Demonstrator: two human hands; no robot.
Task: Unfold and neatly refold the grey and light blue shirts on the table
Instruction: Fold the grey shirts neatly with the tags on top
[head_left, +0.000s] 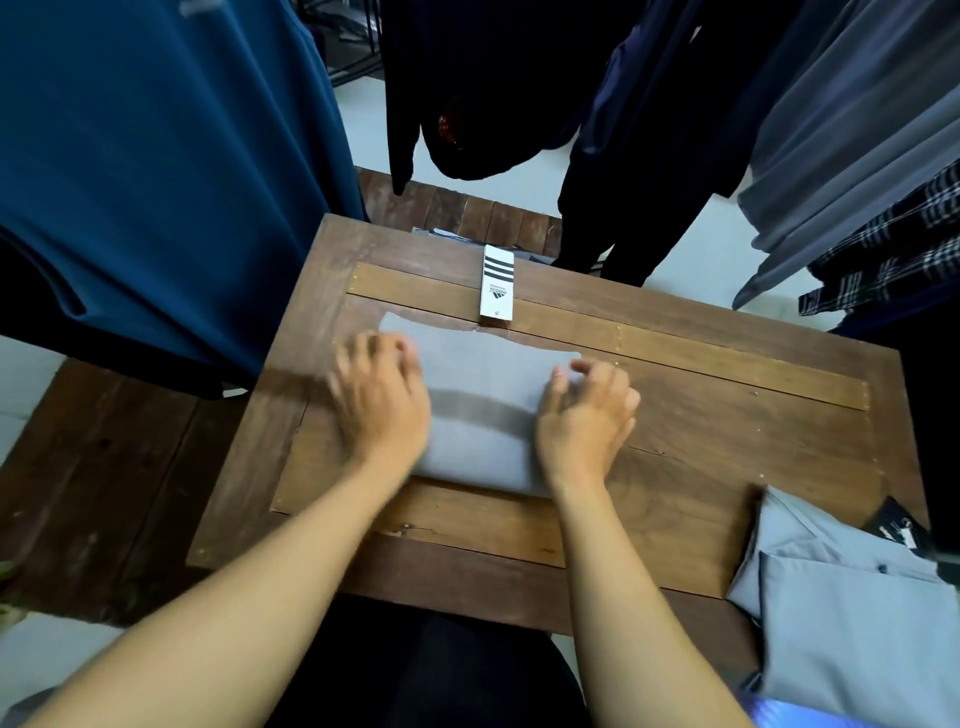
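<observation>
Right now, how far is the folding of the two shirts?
The grey shirt already looks folded into a compact rectangle mid-table. In hand: the left hand and right hand rest on its side edges, perhaps tidying it. Left: the light blue shirt at the table's near right corner, loosely folded and untouched.

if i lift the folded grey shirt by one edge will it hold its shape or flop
Likely floppy: the grey shirt is soft cloth in folded layers, so lifted by one edge it would probably sag and unfold. Pushed, it may slide on the wooden table, its card tag trailing.
</observation>
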